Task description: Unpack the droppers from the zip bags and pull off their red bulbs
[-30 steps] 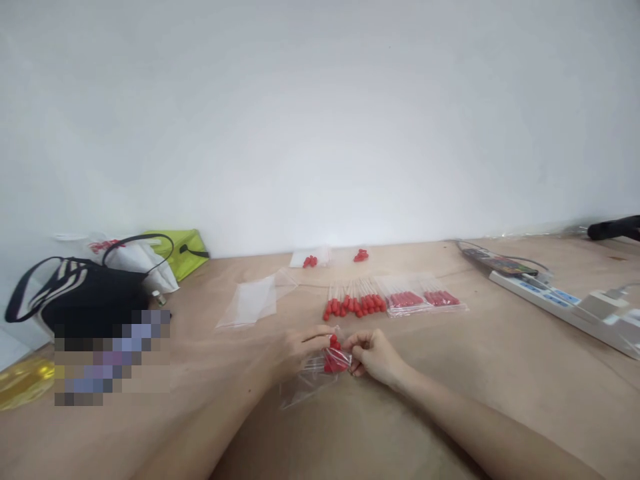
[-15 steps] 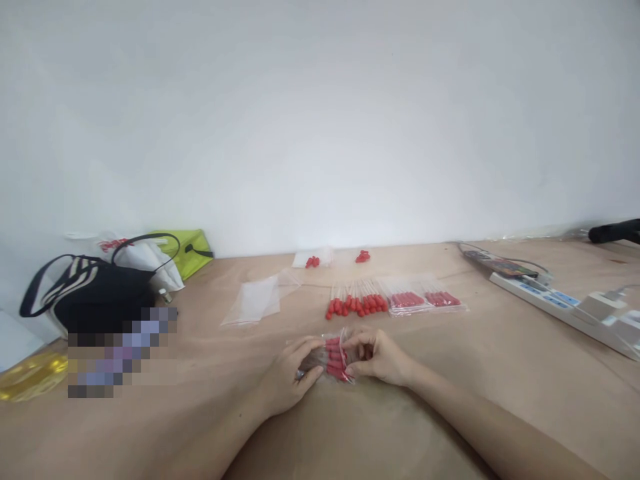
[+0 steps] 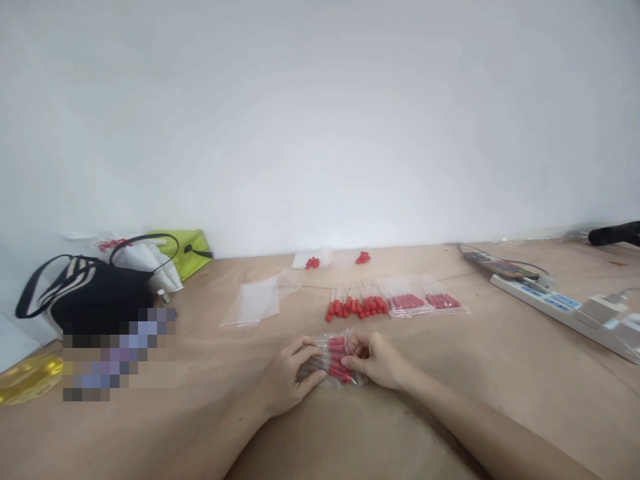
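Observation:
A clear plastic bag (image 3: 339, 368) with several red-tipped sticks inside lies between my hands on the table. My left hand (image 3: 296, 373) is curled around the bag's left side, thumb and fingers on the plastic. At the bag's right edge, my right hand (image 3: 376, 360) pinches the plastic near the red tips. Just beyond, a row of loose red-tipped sticks (image 3: 357, 307) lies with the red ends facing me. Filled bags of the same sticks (image 3: 425, 301) rest to their right. Flat clear bags (image 3: 259, 300) lie farther left.
Small red pieces (image 3: 313, 263) sit on plastic near the wall, with another red cluster (image 3: 363, 257) beside them. A power strip (image 3: 555, 301) with chargers and a phone (image 3: 510, 268) is on the right. Dark bag (image 3: 103, 300) and green bag (image 3: 193, 250) stand left.
My right hand's fingers have shifted on the bag's right edge, and the bag lies slightly farther right. My left hand's fingers have loosened a little over the plastic.

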Tool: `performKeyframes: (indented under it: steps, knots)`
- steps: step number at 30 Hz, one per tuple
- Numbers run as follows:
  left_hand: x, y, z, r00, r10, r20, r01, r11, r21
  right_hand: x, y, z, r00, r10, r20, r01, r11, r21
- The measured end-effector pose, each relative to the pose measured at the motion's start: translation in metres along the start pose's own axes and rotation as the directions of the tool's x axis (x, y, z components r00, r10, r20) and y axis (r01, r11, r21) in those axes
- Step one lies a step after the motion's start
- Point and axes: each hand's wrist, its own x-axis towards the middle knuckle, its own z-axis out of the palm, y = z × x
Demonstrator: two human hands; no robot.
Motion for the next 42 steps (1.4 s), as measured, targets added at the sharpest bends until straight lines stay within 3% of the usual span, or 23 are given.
performKeyframes:
  steps: [3, 6, 9, 17, 21, 24, 37, 42]
  knots:
    - [0.001, 0.001, -0.001, 1.000, -0.018, 0.005, 0.018, 1.000, 0.002, 0.002, 0.002, 0.000, 1.000, 0.001, -0.020, 0.001, 0.996, 0.086]
    - [0.002, 0.001, 0.000, 0.999, -0.029, -0.012, 0.030, 0.998, 0.051, 0.000, -0.001, -0.004, 0.995, -0.024, 0.094, -0.001, 0.965, 0.261]
    - [0.003, 0.001, 0.000, 0.999, -0.034, -0.028, 0.037, 0.996, 0.076, -0.002, -0.007, -0.007, 0.979, -0.023, 0.204, -0.044, 0.947, 0.317]
    - [0.002, -0.004, 0.005, 0.997, -0.015, -0.075, 0.022, 0.995, 0.093, -0.004, -0.006, -0.002, 0.978, 0.138, 0.155, -0.157, 0.980, 0.120]
    - [0.002, -0.005, 0.005, 0.998, -0.018, -0.053, 0.022, 0.997, 0.074, -0.004, -0.010, 0.002, 0.999, 0.048, -0.024, -0.049, 0.998, -0.037]
    - [0.004, -0.004, 0.003, 0.999, -0.008, -0.034, 0.010, 0.999, 0.043, -0.005, -0.014, 0.003, 0.999, -0.008, -0.038, 0.003, 0.991, -0.131]
    - [0.005, -0.006, -0.003, 0.996, -0.021, 0.085, 0.029, 0.995, -0.094, -0.005, -0.016, 0.003, 1.000, -0.019, -0.008, 0.018, 0.996, -0.084]
    - [0.005, -0.005, -0.005, 0.991, -0.019, 0.133, 0.037, 0.990, -0.136, -0.004, -0.015, 0.003, 0.996, -0.089, 0.018, 0.090, 0.989, -0.116]
